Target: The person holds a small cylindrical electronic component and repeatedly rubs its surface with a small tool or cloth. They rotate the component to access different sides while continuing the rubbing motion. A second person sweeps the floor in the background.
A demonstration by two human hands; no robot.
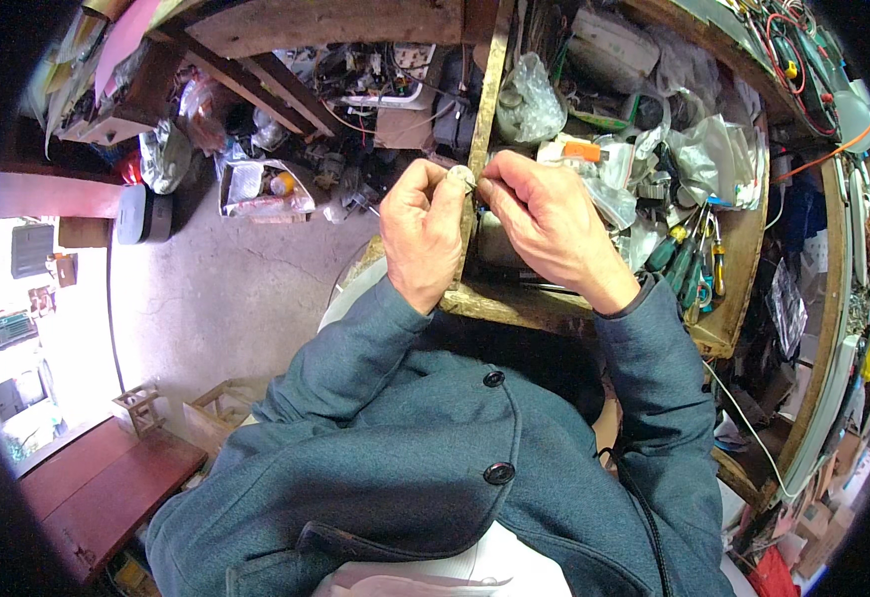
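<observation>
My left hand (425,224) pinches a small pale round piece (458,178) between curled fingers and thumb, at the top of a narrow worn wooden board (488,99). My right hand (540,219) is closed just to the right of that piece, its thumb and forefinger pressed together at a small dark bit; I cannot make out exactly what it grips. Both hands are close together, above the left edge of an open wooden box (520,303) full of bags and parts.
Screwdrivers (672,249) and plastic bags (704,159) crowd the box. A tray of electronic parts (375,80) stands behind, and a cluttered carton (266,199) sits on the concrete floor (216,298). Cables hang along the right, and a reddish wooden board (107,497) lies at lower left.
</observation>
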